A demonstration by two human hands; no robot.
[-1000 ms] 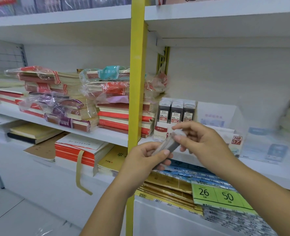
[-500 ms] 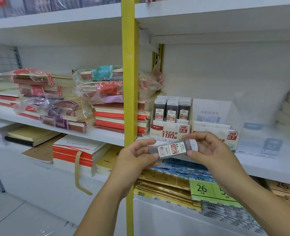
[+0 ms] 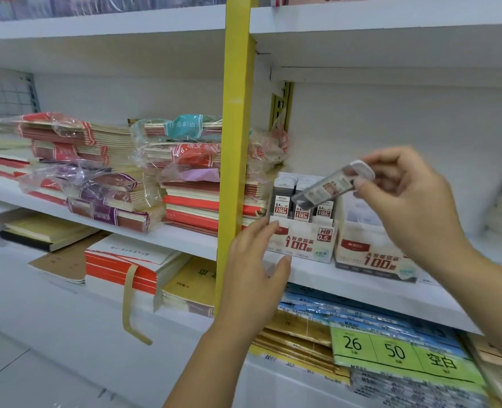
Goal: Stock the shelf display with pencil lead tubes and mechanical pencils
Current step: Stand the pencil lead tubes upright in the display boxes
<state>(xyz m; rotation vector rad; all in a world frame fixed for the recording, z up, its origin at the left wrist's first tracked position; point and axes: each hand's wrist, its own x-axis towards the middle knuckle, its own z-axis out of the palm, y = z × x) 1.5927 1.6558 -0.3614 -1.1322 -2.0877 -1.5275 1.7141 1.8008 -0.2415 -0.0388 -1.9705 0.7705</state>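
The lead tube (image 3: 326, 188) pinched in the right hand (image 3: 411, 201) is smeared by motion, its label unreadable. The left hand (image 3: 255, 269) covers the lower left corner of the HB 0.5 display box (image 3: 305, 242). The right hand's wrist hides the right end of the neighbouring box (image 3: 361, 254).

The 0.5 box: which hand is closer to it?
Left. The left hand is at the front corner of the 0.5 box; the right hand holds a lead tube above it.

Seen from above: bare left hand (image 3: 255, 260), slim fingers (image 3: 262, 234), joined to a bare left forearm (image 3: 208, 363) visible up from the bottom edge. Bare right hand (image 3: 405, 201), short thumbnail, edges softened by blur. Bare right forearm (image 3: 485, 290), broader in view, cut off by the right edge.
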